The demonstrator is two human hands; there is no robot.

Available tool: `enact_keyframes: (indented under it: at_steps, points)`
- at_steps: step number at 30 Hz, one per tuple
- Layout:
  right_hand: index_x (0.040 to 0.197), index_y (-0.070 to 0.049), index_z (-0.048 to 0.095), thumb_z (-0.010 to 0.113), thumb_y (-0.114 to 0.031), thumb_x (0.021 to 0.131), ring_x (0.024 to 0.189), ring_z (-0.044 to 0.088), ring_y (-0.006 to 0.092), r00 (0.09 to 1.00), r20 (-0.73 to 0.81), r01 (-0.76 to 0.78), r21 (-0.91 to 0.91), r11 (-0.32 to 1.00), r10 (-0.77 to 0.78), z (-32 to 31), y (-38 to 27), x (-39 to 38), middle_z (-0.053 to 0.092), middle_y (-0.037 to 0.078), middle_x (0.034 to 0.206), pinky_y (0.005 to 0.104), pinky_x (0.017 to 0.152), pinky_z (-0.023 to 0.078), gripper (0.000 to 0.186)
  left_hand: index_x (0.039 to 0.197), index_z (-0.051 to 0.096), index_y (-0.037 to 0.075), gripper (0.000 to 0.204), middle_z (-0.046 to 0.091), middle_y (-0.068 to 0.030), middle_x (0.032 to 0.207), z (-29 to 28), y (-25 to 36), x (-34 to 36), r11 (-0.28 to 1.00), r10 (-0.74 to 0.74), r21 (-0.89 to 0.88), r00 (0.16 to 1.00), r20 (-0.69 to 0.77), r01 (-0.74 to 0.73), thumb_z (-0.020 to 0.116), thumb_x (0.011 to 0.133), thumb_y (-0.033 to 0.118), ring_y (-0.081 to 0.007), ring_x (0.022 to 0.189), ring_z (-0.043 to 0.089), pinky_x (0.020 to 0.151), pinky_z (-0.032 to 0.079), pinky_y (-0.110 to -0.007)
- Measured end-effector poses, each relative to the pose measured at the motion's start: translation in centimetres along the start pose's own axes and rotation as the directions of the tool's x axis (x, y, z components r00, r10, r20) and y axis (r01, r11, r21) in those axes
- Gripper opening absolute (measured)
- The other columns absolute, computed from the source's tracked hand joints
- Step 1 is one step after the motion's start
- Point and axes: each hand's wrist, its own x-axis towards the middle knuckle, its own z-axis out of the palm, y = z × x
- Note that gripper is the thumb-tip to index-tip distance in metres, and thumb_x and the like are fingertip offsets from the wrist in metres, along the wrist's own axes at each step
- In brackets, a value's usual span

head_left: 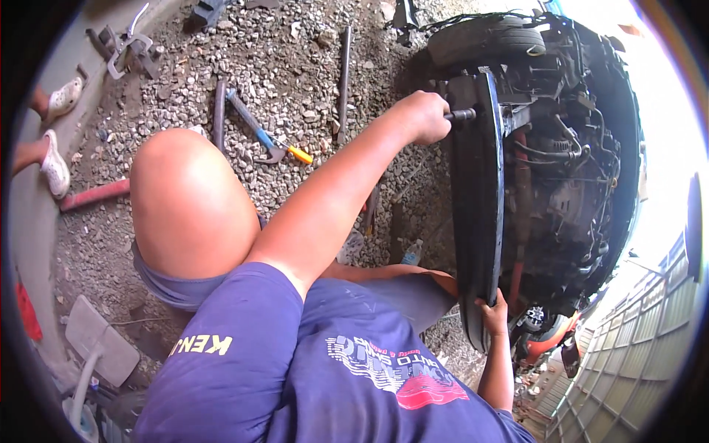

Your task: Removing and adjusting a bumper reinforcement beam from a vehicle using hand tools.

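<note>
My left hand (427,118) is closed in a fist around a socket wrench (464,115), whose dark cylindrical end meets the face of a long black bumper beam (473,192). The wrench's handle is mostly hidden in the fist. Lower down, my right hand (494,313) grips the edge of the same beam near its bottom end, thumb on the near face and the other fingers largely out of sight. Behind the beam lies the car's exposed front (572,170), with hoses, brackets and a tyre (487,40) at its top.
On the gravel lie a blue-handled hammer (255,127), a yellow-handled screwdriver (299,153), metal bars (345,81) and a plastic bottle (412,252). A red bar (96,194) is beside my knee. Another person's clog-shod foot (55,166) stands at far left.
</note>
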Motion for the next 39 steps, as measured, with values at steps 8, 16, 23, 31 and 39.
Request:
enact_keyframes:
  at_steps: [8,16,23,31,39]
  points:
    - [0.111,-0.002,0.067,0.083,-0.017,0.079,0.087,0.063,0.0163,0.999,-0.039,-0.024,0.04,0.999,0.025,0.6,-0.1,-0.2,0.072,0.009,0.092,0.0338,0.085,0.052,0.04,0.115,0.08,0.01,0.031,0.077,-0.0247,0.108,2.5,0.6,1.8,1.0,0.0,0.016,0.999,0.038,-0.001,0.062,0.093,0.021,-0.0402,0.103,0.074,0.094,0.059,-0.048]
    - [0.106,-0.003,0.064,0.086,-0.019,0.08,0.08,0.056,0.0145,0.997,-0.077,0.021,0.043,0.999,-0.018,1.2,1.3,-0.2,0.067,0.008,0.085,0.0325,0.08,0.051,0.038,0.106,0.081,0.007,0.027,0.078,-0.0223,0.1,4.2,1.4,2.6,0.998,-0.055,-0.024,0.997,-0.061,0.054,0.064,0.096,0.025,-0.0382,0.097,0.076,0.091,0.059,-0.047]
    - [0.108,-0.003,0.065,0.088,-0.023,0.078,0.076,0.06,0.0222,0.99,-0.137,0.014,0.004,1.0,-0.013,1.4,2.3,-0.1,0.068,0.013,0.083,0.0359,0.078,0.052,0.042,0.102,0.08,0.003,0.028,0.078,-0.0214,0.095,4.4,2.1,3.7,0.99,-0.077,-0.116,0.997,-0.019,0.074,0.065,0.096,0.025,-0.034,0.093,0.077,0.087,0.06,-0.044]
    - [0.106,-0.003,0.068,0.091,-0.026,0.074,0.083,0.072,0.033,0.983,-0.184,-0.01,-0.089,0.996,-0.007,1.2,1.8,-0.5,0.074,0.018,0.089,0.0438,0.079,0.054,0.047,0.104,0.081,0.007,0.024,0.077,-0.0269,0.103,4.5,4.1,2.6,0.995,-0.041,0.084,0.976,-0.212,0.06,0.067,0.09,0.02,-0.0419,0.101,0.075,0.094,0.06,-0.05]
    - [0.103,-0.005,0.07,0.093,-0.032,0.07,0.081,0.07,0.0379,0.969,-0.245,-0.041,-0.103,0.994,0.014,1.4,1.7,-0.8,0.073,0.016,0.086,0.0452,0.078,0.053,0.048,0.114,0.079,0.005,0.033,0.076,-0.0253,0.113,4.5,5.4,2.9,0.989,-0.065,0.116,0.975,-0.212,0.091,0.065,0.086,0.016,-0.0409,0.106,0.075,0.1,0.058,-0.05]
